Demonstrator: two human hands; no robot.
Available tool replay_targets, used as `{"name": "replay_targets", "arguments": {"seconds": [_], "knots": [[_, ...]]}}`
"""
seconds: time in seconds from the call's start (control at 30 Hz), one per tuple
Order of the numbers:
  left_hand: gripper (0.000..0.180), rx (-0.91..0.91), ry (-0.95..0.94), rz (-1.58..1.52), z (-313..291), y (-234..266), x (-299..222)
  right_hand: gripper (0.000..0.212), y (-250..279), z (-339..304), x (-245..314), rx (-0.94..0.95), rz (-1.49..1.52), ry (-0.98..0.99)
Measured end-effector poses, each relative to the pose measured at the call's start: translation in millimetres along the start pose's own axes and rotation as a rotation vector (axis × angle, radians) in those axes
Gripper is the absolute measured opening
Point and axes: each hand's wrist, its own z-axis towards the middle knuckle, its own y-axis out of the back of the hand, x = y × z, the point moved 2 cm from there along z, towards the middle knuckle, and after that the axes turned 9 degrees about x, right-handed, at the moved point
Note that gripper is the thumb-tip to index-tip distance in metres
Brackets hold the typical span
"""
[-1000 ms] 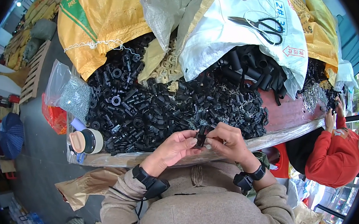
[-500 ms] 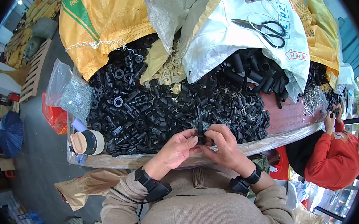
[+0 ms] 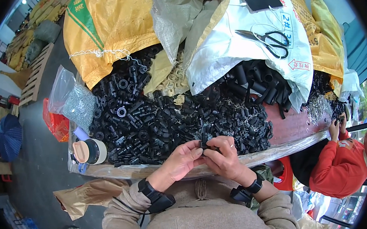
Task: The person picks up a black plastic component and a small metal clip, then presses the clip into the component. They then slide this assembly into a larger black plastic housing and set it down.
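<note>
Pinching a small black plastic part (image 3: 206,143) between them, the left hand (image 3: 182,159) and the right hand (image 3: 223,157) meet just above the near edge of the desk (image 3: 296,133). Both grips are narrow and closed on that part: the left fingertips press it from the left, while the right thumb and fingers wrap it from the right and from above. Each wrist carries a black band with a small device on it, and beige sleeves run back toward the lower edge of the view.

Just beyond the hands lies a broad heap of black plastic fittings (image 3: 161,121), spread across the desk and touching the held part's far side. At the heap's left end sit a roll of tape (image 3: 89,151) and a clear bag of small metal pieces (image 3: 77,106).

Farther back, a yellow woven sack (image 3: 108,27), a grey sack (image 3: 178,19) and a white sack (image 3: 240,50) lean over the heap, the white one spilling black tubes (image 3: 259,79). On the white sack lie scissors (image 3: 267,38) and, beyond them, a phone (image 3: 261,0).

At the far right, a person in a red sleeve (image 3: 343,166) is at the desk's end.
</note>
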Motion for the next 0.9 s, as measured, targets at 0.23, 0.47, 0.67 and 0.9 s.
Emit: {"name": "replay_targets", "arguments": {"seconds": [0.23, 0.47, 0.67, 0.9], "knots": [[0.026, -0.025, 0.038, -0.021, 1, 7, 4, 0.032, 2, 0, -4, 0.065, 0.062, -0.055], [0.026, -0.057, 0.047, -0.015, -1, 7, 6, 0.032, 3, -9, -5, 0.088, 0.207, -0.15], [0.026, -0.06, 0.032, -0.004, -3, 10, 10, 0.035, 7, -15, -3, 0.119, 0.24, -0.141], [0.025, -0.083, 0.05, 0.027, -4, 7, 10, 0.037, 8, -16, 0, 0.116, 0.128, -0.129]]}}
